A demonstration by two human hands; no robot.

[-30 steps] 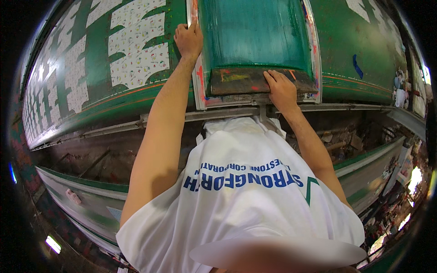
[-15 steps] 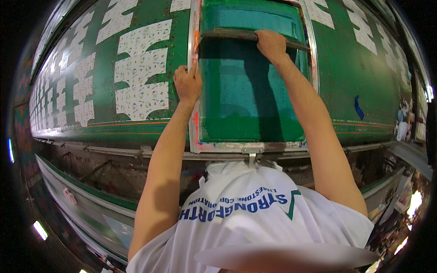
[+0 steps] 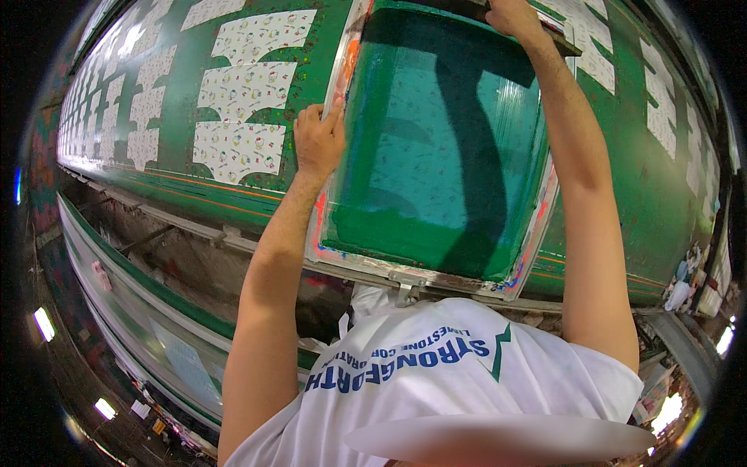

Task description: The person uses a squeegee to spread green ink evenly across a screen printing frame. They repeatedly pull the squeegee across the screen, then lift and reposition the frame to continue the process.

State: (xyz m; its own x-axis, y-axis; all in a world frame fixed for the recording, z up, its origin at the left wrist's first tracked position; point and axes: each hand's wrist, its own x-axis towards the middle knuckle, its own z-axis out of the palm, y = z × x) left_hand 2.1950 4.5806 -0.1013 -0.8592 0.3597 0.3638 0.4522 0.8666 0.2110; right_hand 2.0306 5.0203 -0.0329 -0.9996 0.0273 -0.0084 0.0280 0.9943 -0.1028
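Note:
A screen printing frame (image 3: 459, 283) lies on the long green table before me, its mesh (image 3: 412, 163) looking teal with darker green ink along the sides and near edge. My left hand (image 3: 319, 145) is closed on the frame's left rail, fingers curled over it. At the far end of the screen, my right hand (image 3: 513, 19) grips a squeegee (image 3: 562, 43), a long dark bar lying across the frame. The top view edge cuts off part of that hand and of the bar. Pale printed shapes show faintly through the mesh.
White fabric pieces (image 3: 247, 86) with small coloured prints lie in rows on the green table (image 3: 175, 101), left of the frame. More pieces (image 3: 657, 97) lie to the right. A metal bracket (image 3: 406, 282) sits at the frame's near edge. Another long table (image 3: 148, 311) runs behind on the left.
My right hand has pushed the squeegee farther away, to the screen's far end. The view has turned, so the frame appears tilted. My left hand stays on the left rail.

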